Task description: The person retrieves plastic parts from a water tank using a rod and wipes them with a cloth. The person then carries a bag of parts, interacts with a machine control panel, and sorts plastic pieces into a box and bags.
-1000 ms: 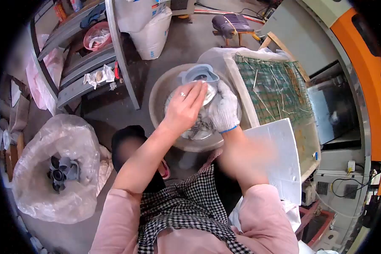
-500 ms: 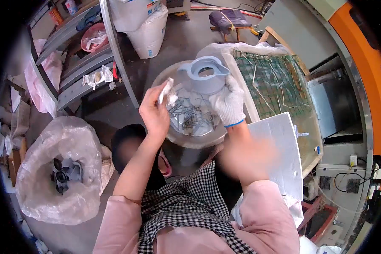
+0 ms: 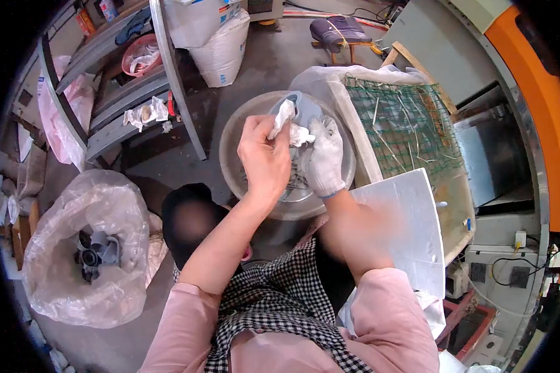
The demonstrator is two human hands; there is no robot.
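My bare left hand (image 3: pixel 266 152) pinches a crumpled white cloth (image 3: pixel 284 118) and holds it against the grey plastic part (image 3: pixel 306 107). In a white knit glove, my right hand (image 3: pixel 325 156) grips that part from its right side. The part is a rounded, ring-like moulding, now partly covered by the cloth and my fingers. Both hands are over a round, pale tub (image 3: pixel 233 168). Thin grey pieces lie in the tub, mostly hidden beneath my hands.
Left on the floor, a bin lined with clear plastic (image 3: pixel 56 273) holds several grey parts (image 3: pixel 99 255). A metal rack (image 3: pixel 180 93) stands behind it. Green mesh (image 3: pixel 404 124) covers a container at right, with a white board (image 3: pixel 410 230) before it. White sacks (image 3: pixel 221 53) stand behind.
My left hand has moved right, bringing the cloth onto the grey part. My right hand has tilted the part and drawn it slightly lower, so its ring opening is less visible.
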